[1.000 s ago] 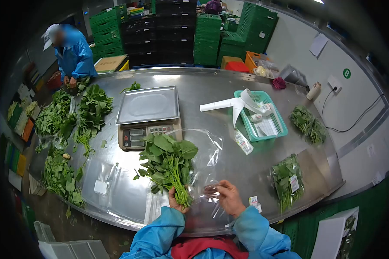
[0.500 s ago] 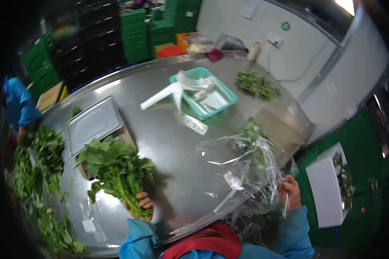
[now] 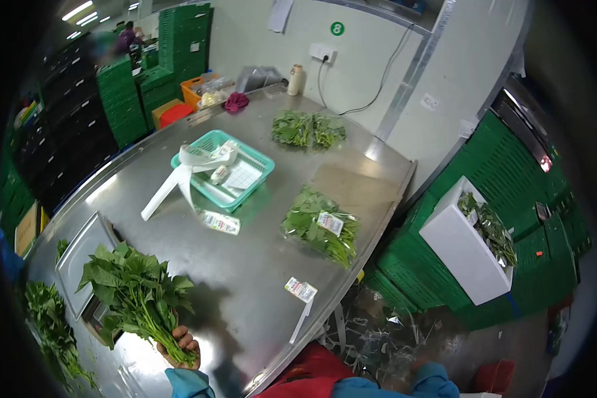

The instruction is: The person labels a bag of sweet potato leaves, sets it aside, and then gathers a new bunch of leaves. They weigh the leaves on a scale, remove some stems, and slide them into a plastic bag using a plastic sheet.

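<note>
- Left hand [image 3: 179,348] is closed around the stems of a loose bunch of green leafy vegetables [image 3: 136,292], held over the stainless steel table [image 3: 259,278]
- Right hand is out of view
- Bunch looks light, floppy, easily bruised; best gripped at the stems

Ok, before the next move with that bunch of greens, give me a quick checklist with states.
1. Left hand grips the bunch of greens by the stems: ok.
2. Right hand in view: not ok, only a blue sleeve shows at the bottom edge.
3. Clear bag in hand: cannot tell, none visible.
4. Label sticker within reach at the table edge: ok.
5. Bagged greens lie apart from the bunch: ok.
</note>
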